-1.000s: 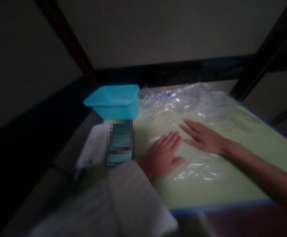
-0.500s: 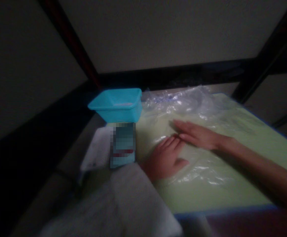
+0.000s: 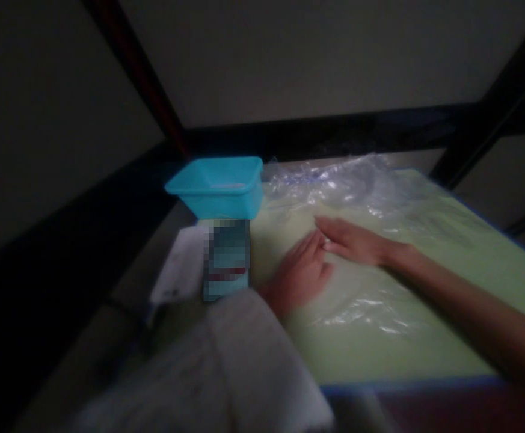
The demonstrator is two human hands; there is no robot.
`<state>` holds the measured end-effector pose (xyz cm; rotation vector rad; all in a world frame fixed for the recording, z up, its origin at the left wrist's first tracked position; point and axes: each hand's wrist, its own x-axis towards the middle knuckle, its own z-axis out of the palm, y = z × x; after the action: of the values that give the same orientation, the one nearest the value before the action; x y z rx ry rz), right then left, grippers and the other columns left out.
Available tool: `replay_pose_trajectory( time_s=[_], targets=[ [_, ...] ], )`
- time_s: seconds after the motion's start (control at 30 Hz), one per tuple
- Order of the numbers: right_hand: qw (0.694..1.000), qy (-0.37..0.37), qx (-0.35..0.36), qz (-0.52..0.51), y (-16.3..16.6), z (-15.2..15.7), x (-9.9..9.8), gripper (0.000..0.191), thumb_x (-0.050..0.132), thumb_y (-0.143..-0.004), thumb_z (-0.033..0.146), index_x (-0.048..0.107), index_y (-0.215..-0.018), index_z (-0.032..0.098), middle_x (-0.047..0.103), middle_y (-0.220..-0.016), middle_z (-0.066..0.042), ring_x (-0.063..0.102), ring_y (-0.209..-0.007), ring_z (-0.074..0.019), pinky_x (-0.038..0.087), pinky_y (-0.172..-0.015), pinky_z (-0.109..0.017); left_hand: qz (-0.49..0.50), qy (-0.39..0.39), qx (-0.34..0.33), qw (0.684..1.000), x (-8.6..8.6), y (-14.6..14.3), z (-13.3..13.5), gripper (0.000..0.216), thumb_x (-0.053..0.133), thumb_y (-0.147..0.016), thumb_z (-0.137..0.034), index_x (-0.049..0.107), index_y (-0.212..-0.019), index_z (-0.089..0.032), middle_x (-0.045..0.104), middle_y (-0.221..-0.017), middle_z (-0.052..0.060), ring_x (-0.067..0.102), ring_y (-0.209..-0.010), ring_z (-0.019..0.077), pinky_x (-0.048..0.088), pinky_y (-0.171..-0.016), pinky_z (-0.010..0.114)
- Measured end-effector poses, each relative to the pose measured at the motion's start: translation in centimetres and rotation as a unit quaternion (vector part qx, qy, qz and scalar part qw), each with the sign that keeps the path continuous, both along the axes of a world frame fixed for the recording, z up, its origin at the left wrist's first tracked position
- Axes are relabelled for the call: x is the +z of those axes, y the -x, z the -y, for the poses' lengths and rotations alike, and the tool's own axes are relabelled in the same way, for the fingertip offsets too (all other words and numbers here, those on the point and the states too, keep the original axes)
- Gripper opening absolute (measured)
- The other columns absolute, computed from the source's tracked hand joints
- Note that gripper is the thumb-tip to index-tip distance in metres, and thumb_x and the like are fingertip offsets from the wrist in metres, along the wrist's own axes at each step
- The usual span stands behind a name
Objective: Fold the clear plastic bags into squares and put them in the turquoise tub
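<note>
Grip unclamped, the left hand (image 3: 300,276) and right hand (image 3: 352,240) rest palm-down over clear plastic (image 3: 373,209) bunched toward one o'clock beyond them, seemingly a smoothing step, whose next stroke calls for even pressure.

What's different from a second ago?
The right hand has moved leftward, so the hands now meet or nearly meet; the left hand has edged slightly farther forward. Neither visibly grasped or released anything. The clear plastic and turquoise basin look unmoved.

Plastic sheet (image 3: 356,195) partly hidden beneath blurred left hand (image 3: 299,275)
</note>
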<state>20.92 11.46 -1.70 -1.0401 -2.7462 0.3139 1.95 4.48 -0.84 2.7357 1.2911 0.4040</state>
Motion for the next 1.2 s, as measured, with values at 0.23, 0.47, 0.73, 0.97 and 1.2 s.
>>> replay_pose_trajectory(
  time_s=[0.23, 0.47, 0.73, 0.97, 1.2],
  targets=[
    [1.0, -0.028, -0.005, 0.008, -0.3, -0.2, -0.7, 0.075, 0.02, -0.091, 0.065, 0.027, -0.147, 0.016, 0.028, -0.15, -0.015, 0.024, -0.139, -0.0271, 0.021, -0.113, -0.049, -0.038, -0.011, -0.004, 0.999, -0.7, 0.6, -0.4, 0.053, 0.034, -0.095, -0.034, 0.035, -0.137, -0.002, 0.032, -0.148, 0.019, 0.026, -0.14, 0.0245, 0.021, -0.116, 0.038],
    [0.999, -0.019, -0.023, 0.021, -0.1, -0.1, -0.4, 0.078, 0.02, -0.09, 0.066, 0.027, -0.147, 0.011, 0.024, -0.151, -0.016, 0.021, -0.14, -0.0272, 0.02, -0.113, -0.049, -0.034, -0.019, -0.012, 0.999, -1.4, 2.3, -0.8, 0.054, 0.033, -0.095, -0.035, 0.033, -0.138, -0.002, 0.03, -0.149, 0.021, 0.023, -0.141, 0.0249, 0.024, -0.114, 0.041],
    [0.999, -0.022, -0.032, 0.02, 0.1, -0.1, -0.4, 0.078, 0.022, -0.09, 0.066, 0.026, -0.147, 0.014, 0.024, -0.151, -0.014, 0.022, -0.139, -0.027, 0.02, -0.113, -0.049, -0.021, -0.003, 0.01, 1.0, -1.4, 3.8, -0.5, 0.053, 0.033, -0.094, -0.032, 0.033, -0.137, -0.001, 0.03, -0.149, 0.022, 0.023, -0.141, 0.0254, 0.024, -0.114, 0.042],
    [0.999, -0.029, -0.033, 0.019, -0.1, -0.3, -0.5, 0.077, 0.023, -0.09, 0.066, 0.026, -0.147, 0.014, 0.026, -0.15, -0.014, 0.023, -0.139, -0.0269, 0.021, -0.113, -0.049, -0.028, -0.009, 0.04, 0.999, -1.6, 4.5, -0.2, 0.06, 0.034, -0.093, -0.041, 0.03, -0.137, -0.001, 0.028, -0.148, 0.025, 0.023, -0.141, 0.0277, 0.026, -0.113, 0.045],
    [0.998, -0.047, -0.042, 0.017, -1.1, -0.8, -0.5, 0.075, 0.025, -0.09, 0.066, 0.023, -0.148, 0.02, 0.029, -0.149, -0.013, 0.026, -0.138, -0.0278, 0.025, -0.111, -0.051, -0.029, -0.015, 0.039, 0.999, -1.6, 4.4, -0.2, 0.065, 0.037, -0.092, -0.048, 0.029, -0.138, -0.003, 0.028, -0.148, 0.026, 0.023, -0.14, 0.03, 0.027, -0.112, 0.047]
  ],
)
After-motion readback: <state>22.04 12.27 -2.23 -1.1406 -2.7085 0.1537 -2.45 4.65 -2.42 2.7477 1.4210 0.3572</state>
